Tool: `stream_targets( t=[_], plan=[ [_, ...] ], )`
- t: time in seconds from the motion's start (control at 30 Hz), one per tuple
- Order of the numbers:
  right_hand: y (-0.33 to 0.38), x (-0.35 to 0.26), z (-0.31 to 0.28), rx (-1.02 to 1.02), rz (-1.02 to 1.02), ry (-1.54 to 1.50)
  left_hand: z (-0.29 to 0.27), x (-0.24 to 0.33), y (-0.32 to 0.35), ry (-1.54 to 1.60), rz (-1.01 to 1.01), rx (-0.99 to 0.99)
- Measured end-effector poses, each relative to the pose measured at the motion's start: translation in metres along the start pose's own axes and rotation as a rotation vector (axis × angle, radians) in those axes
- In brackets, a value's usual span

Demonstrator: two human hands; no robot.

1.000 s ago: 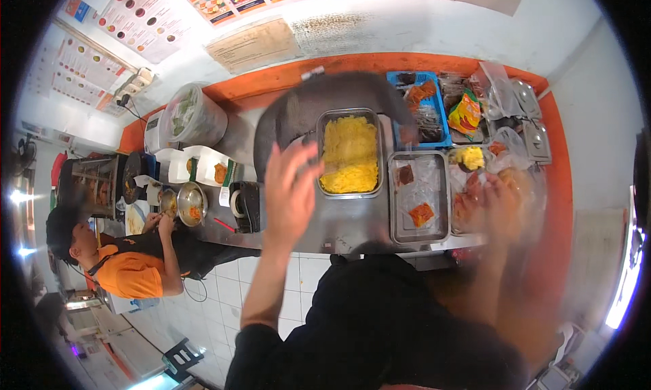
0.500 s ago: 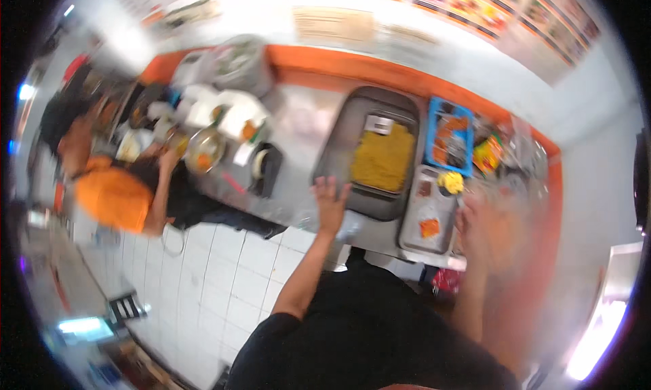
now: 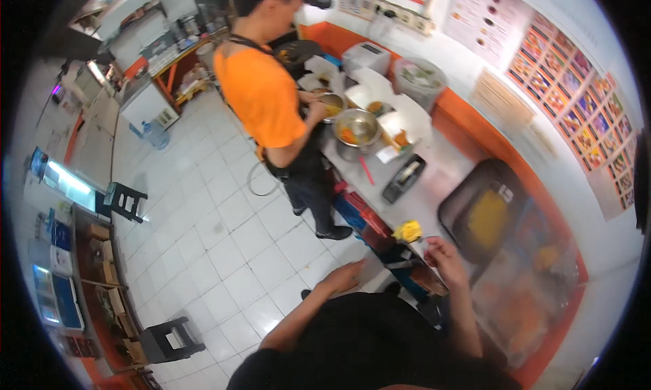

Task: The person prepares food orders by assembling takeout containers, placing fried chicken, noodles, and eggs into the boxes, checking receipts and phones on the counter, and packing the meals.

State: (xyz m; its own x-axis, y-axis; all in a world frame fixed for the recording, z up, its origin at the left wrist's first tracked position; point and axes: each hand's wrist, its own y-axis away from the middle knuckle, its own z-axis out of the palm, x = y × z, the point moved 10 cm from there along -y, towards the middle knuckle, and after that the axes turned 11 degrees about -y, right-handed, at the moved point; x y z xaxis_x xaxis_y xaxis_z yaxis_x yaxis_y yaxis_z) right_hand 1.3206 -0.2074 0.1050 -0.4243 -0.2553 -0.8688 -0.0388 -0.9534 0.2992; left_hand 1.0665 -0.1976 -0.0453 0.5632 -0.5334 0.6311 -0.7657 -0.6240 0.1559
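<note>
Food [image 3: 408, 231] in a yellow clump sits at the far end of the utensil [image 3: 424, 239] that your right hand [image 3: 444, 258] grips, out near the counter's front edge. Your right fingers are clenched round the handle; the utensil's exact shape is too small and soft to make out. Your left hand [image 3: 342, 278] is low in front of you, above the floor, fingers loosely stretched out and, as far as can be told, grasping nothing.

To carry that load well, hold the utensil level and turn with your whole body rather than flicking the wrist, since a heaped clump like this would probably slide off if the end dipped. A steady pace should suit it better than a quick swing. Your free left hand could be cupped beneath to catch crumbs.

Mind the tape dispenser [image 3: 404, 178] on the counter [image 3: 441, 176] beyond the clump, and the co-worker [image 3: 261, 95] in orange farther along, standing close by a metal bowl [image 3: 358, 127]. The dark tray [image 3: 456, 208] with more yellow food [image 3: 489, 217] lies beyond your right hand, toward the wall.
</note>
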Motion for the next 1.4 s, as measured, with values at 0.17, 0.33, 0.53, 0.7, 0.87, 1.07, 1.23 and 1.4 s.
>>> stream_targets(
  t=[0.17,0.33,0.53,0.7,0.87,1.07,1.23,1.4],
  plan=[
    [-0.074,0.158,0.248,-0.578,0.302,-0.005,-0.022,-0.249,0.290,0.027,-0.778,0.160],
    [-0.098,0.229,0.473,-0.777,0.532,-0.219,-0.130,-0.304,0.465,0.325,-1.079,0.690],
    [-0.171,0.286,0.637,-0.865,0.682,-0.272,-0.192,-0.402,0.475,0.529,-0.960,0.815],
    [-0.287,0.336,0.722,-0.816,0.707,-0.250,-0.236,-0.510,0.425,0.614,-0.831,0.529],
    [-0.449,0.341,0.820,-0.765,0.567,-0.286,-0.209,-0.690,0.475,0.624,-0.758,0.584],
    [-0.617,0.273,0.917,-0.554,0.320,-0.392,-0.230,-0.815,0.546,0.585,-1.277,0.187],
    [-0.708,0.216,0.931,-0.351,0.112,-0.383,-0.365,-0.925,0.513,0.650,-1.234,0.147],
    [-0.788,0.199,0.875,0.009,0.036,-0.355,-0.484,-1.066,0.427,0.570,-1.088,-0.101]
  ],
)
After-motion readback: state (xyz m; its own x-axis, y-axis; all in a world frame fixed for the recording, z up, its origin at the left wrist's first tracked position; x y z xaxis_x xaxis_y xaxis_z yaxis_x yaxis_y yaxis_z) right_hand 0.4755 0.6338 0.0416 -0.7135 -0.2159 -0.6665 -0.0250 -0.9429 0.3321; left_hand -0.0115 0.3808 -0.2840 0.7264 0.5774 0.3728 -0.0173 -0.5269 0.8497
